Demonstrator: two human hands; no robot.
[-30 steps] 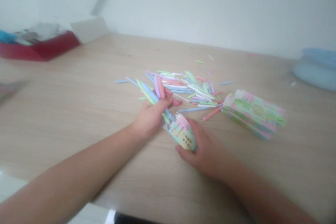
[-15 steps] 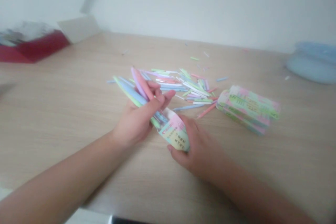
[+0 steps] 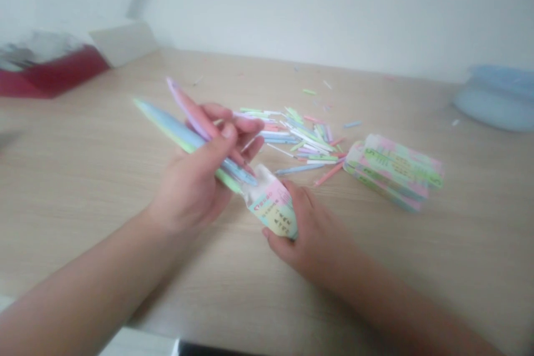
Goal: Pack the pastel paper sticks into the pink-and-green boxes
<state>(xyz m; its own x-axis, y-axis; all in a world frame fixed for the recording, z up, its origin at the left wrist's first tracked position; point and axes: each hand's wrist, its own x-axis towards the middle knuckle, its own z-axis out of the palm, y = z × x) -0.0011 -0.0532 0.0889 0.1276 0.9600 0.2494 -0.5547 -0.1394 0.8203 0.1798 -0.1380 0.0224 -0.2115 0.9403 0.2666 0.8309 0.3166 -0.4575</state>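
Note:
Several pastel pens (image 3: 189,132), in green, blue, pink and purple, lie across my left hand (image 3: 200,178), held under its thumb with their ends fanned to the upper left. Their lower right ends are at the open mouth of a small printed carton (image 3: 275,208). My right hand (image 3: 312,228) grips this carton from its right side, thumb below and fingers above. Whether the pen ends are inside the carton is hard to tell through the blur. Beyond my hands, a loose pile of pastel sticks (image 3: 308,136) is spread on the table.
Similar printed cartons (image 3: 394,169) are stacked right of the pile. A red box (image 3: 62,69) with a pale flap (image 3: 125,43) stands at the back left. A light blue object (image 3: 496,100) sits at the far right of the wooden table (image 3: 459,267).
My left hand and the pens have moved left and slightly up, away from the carton, and more of the pens' length shows. My right hand and the carton have barely shifted.

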